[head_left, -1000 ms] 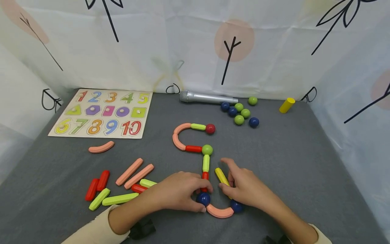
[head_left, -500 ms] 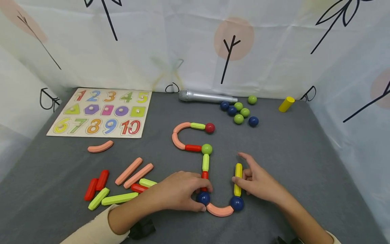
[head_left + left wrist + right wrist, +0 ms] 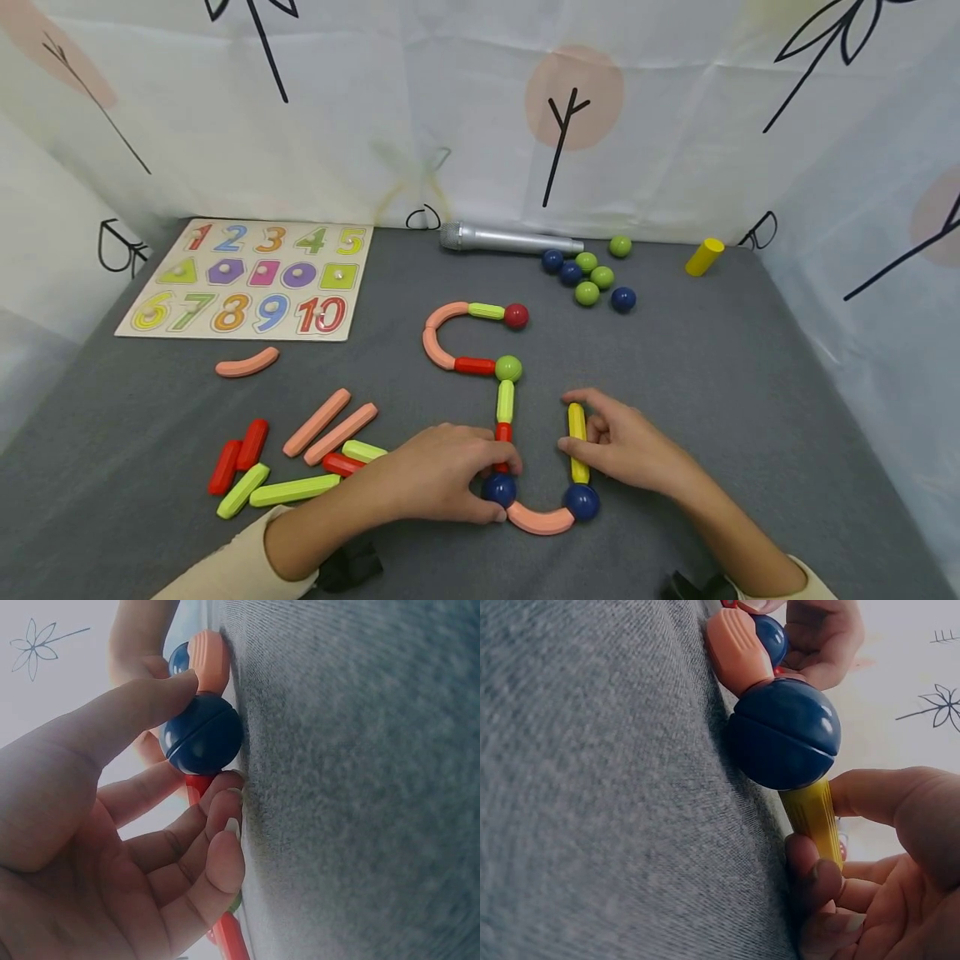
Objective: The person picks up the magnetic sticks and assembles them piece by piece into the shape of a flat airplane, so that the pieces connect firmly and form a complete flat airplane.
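At lower centre of the head view, the left hand (image 3: pixel 450 475) pinches a blue ball (image 3: pixel 498 490); right of it, the right hand (image 3: pixel 626 442) grips a yellow rod (image 3: pixel 577 443) between thumb and fingers, touching a second ball (image 3: pixel 582 502).

Extends the left forearm (image 3: pixel 330 529) and right forearm (image 3: pixel 731 529) in from the lower corners, angled toward each other. Grips with the left hand (image 3: pixel 450 471), back turned upward, setting the thumb (image 3: pixel 142 709) opposite bent fingers (image 3: pixel 225 862). Pinches with the right hand (image 3: pixel 630 442), stretching the index finger (image 3: pixel 588 397) farther forward than the thumb (image 3: pixel 877 793).
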{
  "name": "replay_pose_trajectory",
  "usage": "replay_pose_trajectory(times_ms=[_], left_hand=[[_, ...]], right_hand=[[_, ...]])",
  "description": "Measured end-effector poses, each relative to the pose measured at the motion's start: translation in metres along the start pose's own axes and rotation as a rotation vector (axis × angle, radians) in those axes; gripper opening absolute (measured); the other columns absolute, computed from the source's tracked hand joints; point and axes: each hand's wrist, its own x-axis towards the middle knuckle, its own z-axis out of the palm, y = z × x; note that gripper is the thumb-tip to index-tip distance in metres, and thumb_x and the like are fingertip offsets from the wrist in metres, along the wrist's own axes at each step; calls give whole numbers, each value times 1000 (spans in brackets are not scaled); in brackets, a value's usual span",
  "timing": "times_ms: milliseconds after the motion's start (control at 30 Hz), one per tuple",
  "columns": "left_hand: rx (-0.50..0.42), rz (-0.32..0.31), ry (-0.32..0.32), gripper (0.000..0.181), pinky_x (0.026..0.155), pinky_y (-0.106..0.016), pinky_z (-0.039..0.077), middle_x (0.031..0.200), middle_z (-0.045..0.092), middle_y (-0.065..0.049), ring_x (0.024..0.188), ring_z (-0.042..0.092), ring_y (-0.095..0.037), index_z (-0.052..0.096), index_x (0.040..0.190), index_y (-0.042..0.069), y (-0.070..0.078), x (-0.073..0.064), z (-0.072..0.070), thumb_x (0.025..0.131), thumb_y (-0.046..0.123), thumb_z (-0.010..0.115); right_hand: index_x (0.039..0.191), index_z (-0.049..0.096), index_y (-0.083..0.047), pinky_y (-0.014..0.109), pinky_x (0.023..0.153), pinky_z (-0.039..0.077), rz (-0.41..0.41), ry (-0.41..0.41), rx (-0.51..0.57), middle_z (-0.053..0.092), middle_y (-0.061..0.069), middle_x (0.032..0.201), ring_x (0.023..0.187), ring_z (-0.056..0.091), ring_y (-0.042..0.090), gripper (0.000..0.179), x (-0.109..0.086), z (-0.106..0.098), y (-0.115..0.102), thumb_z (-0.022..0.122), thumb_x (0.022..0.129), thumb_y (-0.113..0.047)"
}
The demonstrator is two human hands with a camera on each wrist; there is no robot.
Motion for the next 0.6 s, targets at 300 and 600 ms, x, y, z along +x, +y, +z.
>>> replay_pose_trajectory(times_ms=[300,600], left_hand=[[-4,6,-12,37,64,-22,45,88,54,16,76,51,-2,68,116,26,3,-1,3,84,38,82],[177,-104,278,50,83,-38,51,115,65,-1,101,61,-16,63,134,17,-18,11,-59,91,40,75]], right_hand=[[133,55,-4,25,46,34,-24,-13,-65,53,-5,64,50,47,11,53,-2,0,-2,76,91,-27],[130,58,-5,25,46,35,-42,-3,-94,53,-6,62,49,47,11,49,0,-1,-2,74,92,-31]])
